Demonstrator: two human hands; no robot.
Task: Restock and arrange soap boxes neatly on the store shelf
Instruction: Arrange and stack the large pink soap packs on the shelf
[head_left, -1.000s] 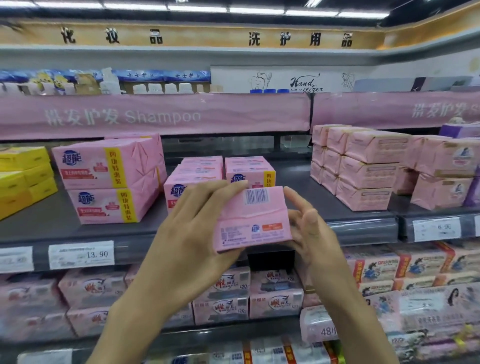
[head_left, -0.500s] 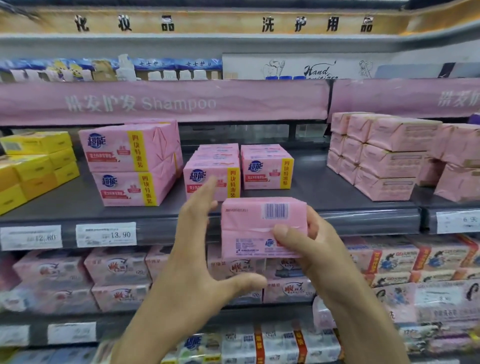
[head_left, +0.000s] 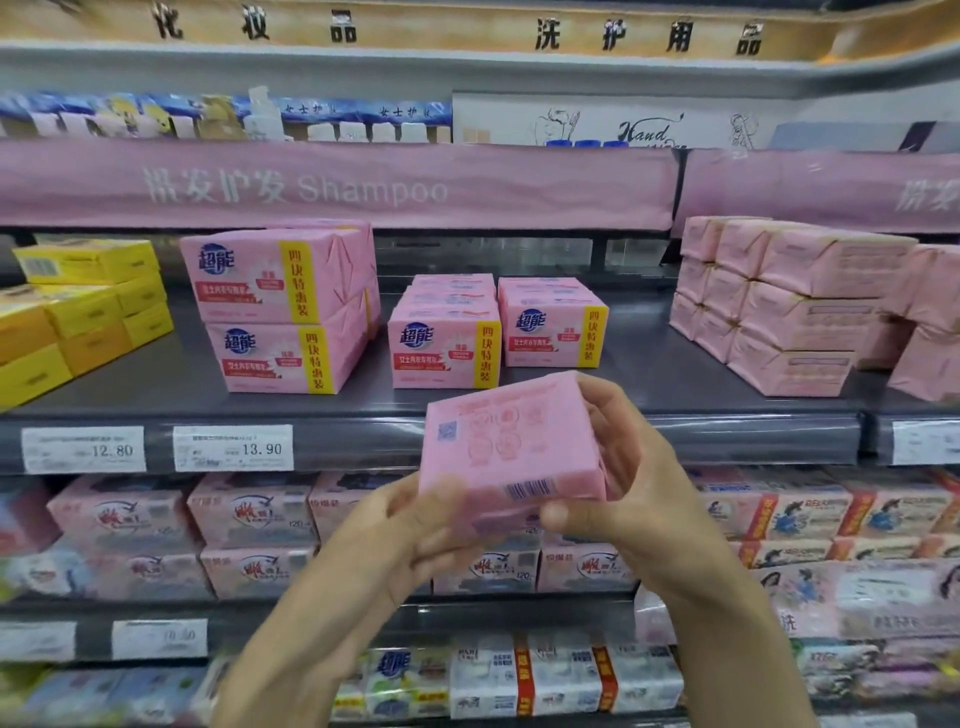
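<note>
The pink soap pack (head_left: 511, 447) hangs before the shelf (head_left: 675, 436) edge with its back showing, likely so it can be faced label-out like the shelved packs (head_left: 444, 348). The right hand (head_left: 628, 478) grasps its side; the blurred left hand (head_left: 415, 530) seems to grip its lower corner.

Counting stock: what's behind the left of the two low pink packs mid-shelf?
Matching pink packs queue behind that front pack; only their tops show. Fronts and exact count are hidden.
</note>
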